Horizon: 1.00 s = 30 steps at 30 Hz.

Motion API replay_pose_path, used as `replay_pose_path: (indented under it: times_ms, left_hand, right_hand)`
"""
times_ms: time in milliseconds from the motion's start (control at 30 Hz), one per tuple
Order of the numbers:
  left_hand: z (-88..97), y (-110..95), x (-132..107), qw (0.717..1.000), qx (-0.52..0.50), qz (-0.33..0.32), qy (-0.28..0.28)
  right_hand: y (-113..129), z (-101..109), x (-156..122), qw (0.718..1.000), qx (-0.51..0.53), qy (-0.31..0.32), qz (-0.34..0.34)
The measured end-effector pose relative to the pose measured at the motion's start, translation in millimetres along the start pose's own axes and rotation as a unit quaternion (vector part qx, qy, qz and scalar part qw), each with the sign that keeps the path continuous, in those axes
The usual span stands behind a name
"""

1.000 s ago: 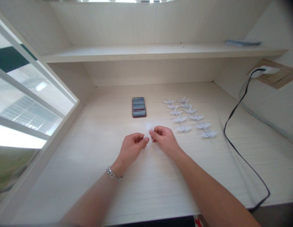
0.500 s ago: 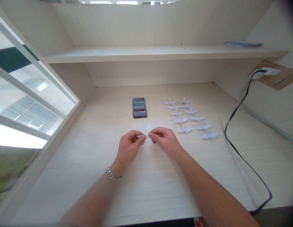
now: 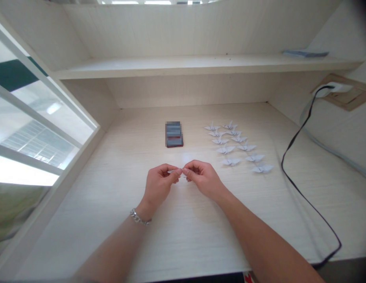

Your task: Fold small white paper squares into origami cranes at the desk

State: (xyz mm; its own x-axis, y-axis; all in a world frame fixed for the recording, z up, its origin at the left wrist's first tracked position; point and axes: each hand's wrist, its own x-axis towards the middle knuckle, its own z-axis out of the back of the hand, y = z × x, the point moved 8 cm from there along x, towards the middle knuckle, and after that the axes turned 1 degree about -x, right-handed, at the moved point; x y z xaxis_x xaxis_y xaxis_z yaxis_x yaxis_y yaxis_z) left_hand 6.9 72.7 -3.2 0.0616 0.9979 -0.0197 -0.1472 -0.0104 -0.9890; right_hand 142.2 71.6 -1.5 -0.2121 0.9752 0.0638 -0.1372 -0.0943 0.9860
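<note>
Low over the middle of the desk (image 3: 183,236), my left hand (image 3: 162,181) pinches a small folded white paper (image 3: 172,171), which shows between its thumb and forefinger. Thumb and fingers of my right hand (image 3: 202,176) are closed at the paper's right end, and the fingertips of both hands meet there. Most of the paper is hidden by the fingers, so its shape is unclear. Several white paper cranes (image 3: 226,150) stand in two slanting rows on the desk, to the right of and beyond my right hand.
A dark, blurred-out rectangular object (image 3: 174,134) lies beyond my hands. On the right, a black cable (image 3: 292,141) runs from a wall socket (image 3: 345,92) across the desk to its front edge. A shelf (image 3: 183,70) spans the back, and a slatted frame (image 3: 38,114) stands at left.
My right hand has moved slightly left, closing the small gap, so its fingertips now meet the left hand's at the paper. The cranes and the dark object have stayed put.
</note>
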Motion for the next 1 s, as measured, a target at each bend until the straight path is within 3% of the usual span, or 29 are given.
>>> replay_pose_path:
  times_ms: [233,433,500,600,867,1000]
  left_hand:
    - [6.0,20,5,0.99,-0.107,0.085,-0.039]
    - [29.2,22,10,0.974,-0.181,0.058,-0.119]
    - [23.5,21,9,0.978,-0.173,0.062,-0.095]
    - [-1.5,17,6,0.992,-0.108,0.061,0.018]
    - [5.1,11,8,0.996,-0.084,0.019,-0.017]
    - [5.1,10,8,0.999,-0.05,0.01,0.004]
  right_hand:
    - [-14,-2,3,0.997,0.034,-0.035,-0.051]
    - [-21,9,3,0.99,0.08,-0.083,-0.076]
    - [-22,11,3,0.988,0.1,-0.094,-0.076]
    - [-21,7,2,0.986,0.119,-0.093,-0.07]
    - [-26,-10,3,0.988,0.127,-0.03,-0.084]
    - [-19,-9,2,0.997,0.065,-0.018,-0.048]
